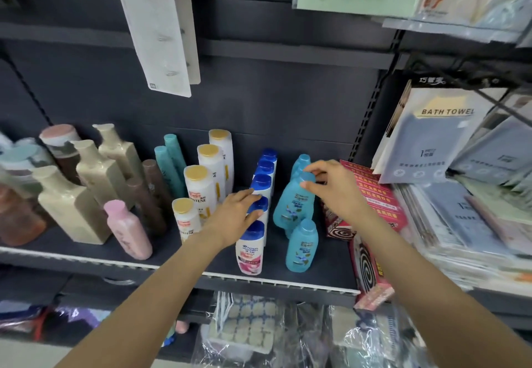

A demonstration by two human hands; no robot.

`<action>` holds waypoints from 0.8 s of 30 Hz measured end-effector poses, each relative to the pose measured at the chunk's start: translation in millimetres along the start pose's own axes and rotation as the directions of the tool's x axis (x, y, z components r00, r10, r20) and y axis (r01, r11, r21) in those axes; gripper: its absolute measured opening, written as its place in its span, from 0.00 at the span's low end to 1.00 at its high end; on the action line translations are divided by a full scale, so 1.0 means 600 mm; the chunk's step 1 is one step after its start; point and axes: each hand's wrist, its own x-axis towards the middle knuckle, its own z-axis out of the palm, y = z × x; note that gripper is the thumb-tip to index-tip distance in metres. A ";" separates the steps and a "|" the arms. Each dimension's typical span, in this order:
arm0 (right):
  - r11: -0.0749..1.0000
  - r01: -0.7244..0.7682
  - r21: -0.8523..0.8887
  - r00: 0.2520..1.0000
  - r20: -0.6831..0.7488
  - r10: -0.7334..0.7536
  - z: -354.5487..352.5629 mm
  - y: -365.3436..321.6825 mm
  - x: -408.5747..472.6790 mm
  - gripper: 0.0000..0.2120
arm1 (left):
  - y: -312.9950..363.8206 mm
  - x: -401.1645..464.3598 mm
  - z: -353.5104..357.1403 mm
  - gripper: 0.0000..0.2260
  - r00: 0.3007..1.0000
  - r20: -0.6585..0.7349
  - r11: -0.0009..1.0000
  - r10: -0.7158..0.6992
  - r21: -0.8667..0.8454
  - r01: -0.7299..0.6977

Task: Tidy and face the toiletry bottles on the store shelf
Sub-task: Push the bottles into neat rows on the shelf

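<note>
- Dark grey store shelving fills the view, its ledge (pixel 86 252) edged with a pale price rail and backed by a dark panel.
- Running front to back at the centre of the ledge is a row of white bottles with blue caps (pixel 250 248); the front one carries a pink floral label.
- My left hand (pixel 233 218) lies over that row, fingers loosely spread and resting on the blue caps, thumb against the side of one cap; nothing is gripped.
- Just right of the row stand translucent blue teardrop-shaped bottles (pixel 302 245), a small one in front and larger ones behind.
- My right hand (pixel 331 186) reaches over them, thumb and forefinger pinching the blue cap of a larger bottle (pixel 293 203) in the middle of the group, which leans left.
- Left of my hands, white bottles with gold caps (pixel 198 189) marked PANTENE run in their own row, with two teal tubes (pixel 169 163) behind.
- Farther left stand beige square-shouldered bottles (pixel 72 209), brown bottles (pixel 149 195) and a tilted pink bottle (pixel 129 229).
- Red boxes printed with black spirals (pixel 371 264) sit at the right end of the ledge, beside hanging packs (pixel 431 137) marked BATH TOWEL.
</note>
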 end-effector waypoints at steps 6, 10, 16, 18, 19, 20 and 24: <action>0.966 0.013 0.257 0.987 -0.158 0.029 -0.049 -0.042 -0.009 0.07 | 0.041 -0.003 -0.027 0.19 0.988 -0.149 0.957 0.025 -0.281 -0.067; 0.809 -0.104 0.579 0.963 -0.146 0.228 -0.071 -0.048 -0.035 0.05 | 0.072 -0.009 -0.053 0.13 0.992 -0.017 0.708 -0.123 -0.702 0.076; 0.527 -0.152 0.836 0.918 -0.078 0.389 -0.071 -0.042 -0.079 0.07 | 0.088 -0.028 -0.078 0.15 0.944 0.290 0.123 -0.156 -0.943 0.310; 0.498 -0.140 0.856 0.925 -0.067 0.375 -0.072 -0.044 -0.088 0.08 | 0.093 -0.037 -0.082 0.13 0.958 0.249 0.106 -0.144 -0.958 0.265; 0.490 -0.136 0.861 0.930 -0.060 0.363 -0.073 -0.044 -0.092 0.09 | 0.095 -0.041 -0.082 0.12 0.967 0.213 0.115 -0.142 -0.966 0.230; 0.484 -0.136 0.864 0.934 -0.051 0.353 -0.074 -0.044 -0.095 0.10 | 0.098 -0.045 -0.081 0.10 0.974 0.173 0.129 -0.146 -0.973 0.192; 0.370 -0.168 0.914 0.932 0.025 0.361 -0.070 -0.040 -0.109 0.16 | 0.099 -0.056 -0.082 0.07 0.980 -0.046 0.306 -0.194 -0.952 0.016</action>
